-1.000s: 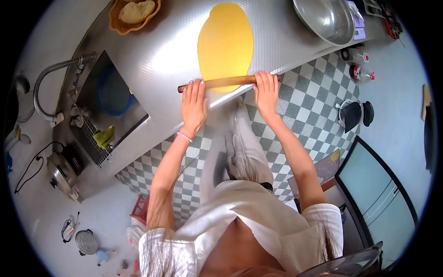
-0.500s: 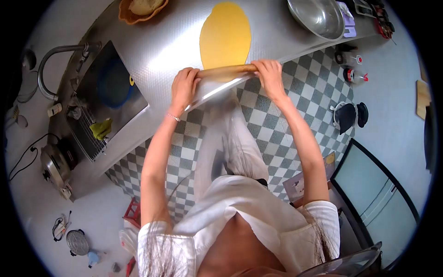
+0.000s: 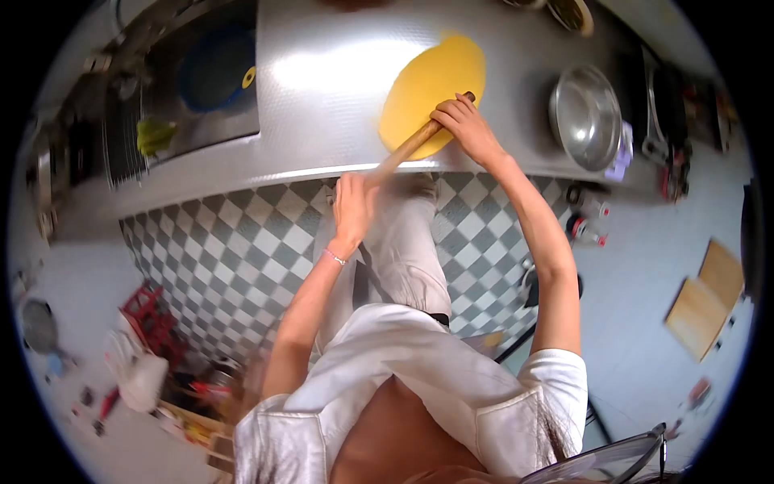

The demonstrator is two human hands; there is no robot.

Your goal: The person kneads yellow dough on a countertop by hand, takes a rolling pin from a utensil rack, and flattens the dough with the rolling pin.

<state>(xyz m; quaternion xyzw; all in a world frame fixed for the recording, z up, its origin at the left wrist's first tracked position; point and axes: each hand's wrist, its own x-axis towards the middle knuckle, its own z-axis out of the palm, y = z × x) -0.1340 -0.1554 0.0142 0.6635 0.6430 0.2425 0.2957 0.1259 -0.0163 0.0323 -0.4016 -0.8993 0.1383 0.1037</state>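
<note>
A flat yellow sheet of dough [image 3: 419,89] lies on the steel counter [image 3: 322,113], close to its front edge. Across its lower right part slants a wooden rolling pin [image 3: 415,140], its far end over the dough and its near end reaching past the counter edge. My right hand [image 3: 465,127] is closed around the far end. At the near end, blurred by motion, my left hand [image 3: 353,206] is wrapped round the pin in front of the counter edge.
On the left is a sink with a blue basin [image 3: 214,73] and a green cloth [image 3: 155,135]. A steel bowl [image 3: 586,117] stands at the right on the counter, beside a purple item [image 3: 621,153]. Bottles [image 3: 584,230] are on the floor below.
The rolling pin has turned from nearly level to a steep slant. My right hand moved up over the dough and my left dropped below the counter edge. The camera view has swung too.
</note>
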